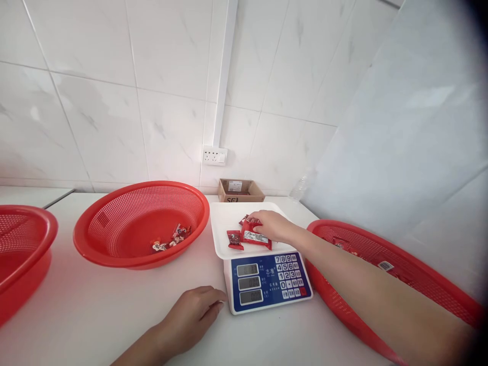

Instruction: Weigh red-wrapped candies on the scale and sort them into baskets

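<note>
A white digital scale with a blue keypad stands on the white table. Its white tray carries several red candy packets. My right hand reaches over the tray, fingers curled down onto the packets, touching or gripping them. My left hand rests on the table just left of the scale's front, fingers loosely bent, holding nothing. A red perforated basket left of the scale holds a few candy packets.
Another red basket lies under my right forearm with packets inside. A third red basket sits at the far left. A small cardboard box stands by the tiled wall, below a wall socket.
</note>
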The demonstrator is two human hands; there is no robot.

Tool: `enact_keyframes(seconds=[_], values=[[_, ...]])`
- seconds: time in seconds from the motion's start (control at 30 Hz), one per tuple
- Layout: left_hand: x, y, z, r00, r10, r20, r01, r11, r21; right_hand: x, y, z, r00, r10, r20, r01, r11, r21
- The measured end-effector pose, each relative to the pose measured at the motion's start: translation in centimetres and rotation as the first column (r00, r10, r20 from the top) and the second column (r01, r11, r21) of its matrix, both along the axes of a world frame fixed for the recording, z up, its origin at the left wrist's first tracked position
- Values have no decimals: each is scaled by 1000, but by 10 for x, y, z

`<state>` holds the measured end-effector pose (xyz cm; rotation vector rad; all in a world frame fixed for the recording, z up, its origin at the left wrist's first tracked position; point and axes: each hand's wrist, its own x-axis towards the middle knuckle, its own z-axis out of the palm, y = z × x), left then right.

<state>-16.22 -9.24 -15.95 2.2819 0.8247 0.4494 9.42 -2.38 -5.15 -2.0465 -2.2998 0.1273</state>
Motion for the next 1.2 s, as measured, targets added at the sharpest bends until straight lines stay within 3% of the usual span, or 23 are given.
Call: enact_keyframes(seconds=[0.17, 0.33, 0.53, 0.73, 0.87, 0.93, 1.07, 1.13, 1.2], values=[[1, 0, 1, 1000, 2, 12, -2, 1000, 9, 1, -1, 8, 990, -124, 71, 125, 992, -17], [1, -1, 1, 1000, 3, 14, -3, 1000, 8, 4, -4, 9, 989, -102, 109, 114, 987, -112], [0, -2, 1, 1000, -1, 10, 1, 1000, -2, -2, 9, -1, 994, -88, 70, 88, 996, 9], [1, -1, 3, 1000, 9, -6, -9, 1000, 6, -5, 25, -7, 997, -58, 47, 59, 998, -22], [1, 0, 2, 1000, 4, -13, -4, 1000, 8, -9, 22, -4, 997, -69, 27, 67, 997, 41], [1, -1, 1, 1000, 2, -6, -2, 1000, 0, -17, 14, -2, 999, 10, -43, -7, 998, 67], [1, -1, 1, 1000, 2, 4, -2, 1000, -7, -33, -7, -3, 938, 310, -154, -310, 950, 26], [1, 0, 1, 1000, 6, 3, -6, 1000, -9, -35, -13, -5, 932, 349, -98, -353, 936, -22], [1, 0, 1, 1000, 12, 5, -12, 1000, -12, -31, -14, -6, 949, 313, -46, -314, 949, -22]])
